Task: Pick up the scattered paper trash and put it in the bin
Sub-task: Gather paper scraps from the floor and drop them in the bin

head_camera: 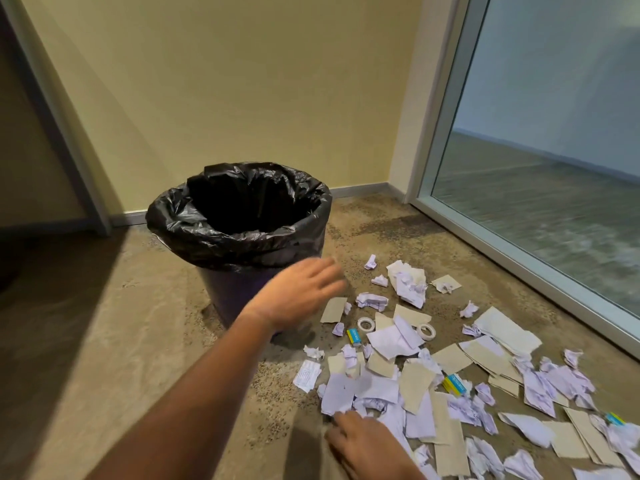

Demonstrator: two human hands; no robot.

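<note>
A round bin point(263, 289) lined with a black bag point(180, 223) stands on the carpet near the wall. Scattered paper trash point(415, 386) covers the floor to its right: crumpled white scraps, flat brown cardboard pieces, two tape rolls and small blue-yellow boxes. My left hand point(298, 296) hovers in front of the bin's lower side, blurred, fingers spread and holding nothing. My right hand point(363, 441) is low at the near edge of the pile, fingers spread over a white sheet point(337, 393); whether it touches the paper is unclear.
A yellow wall stands behind the bin. A glass door or window point(554, 168) with a metal frame runs along the right. A dark doorway frame point(52, 126) is at the left. Bare carpet point(104, 341) lies left of the bin.
</note>
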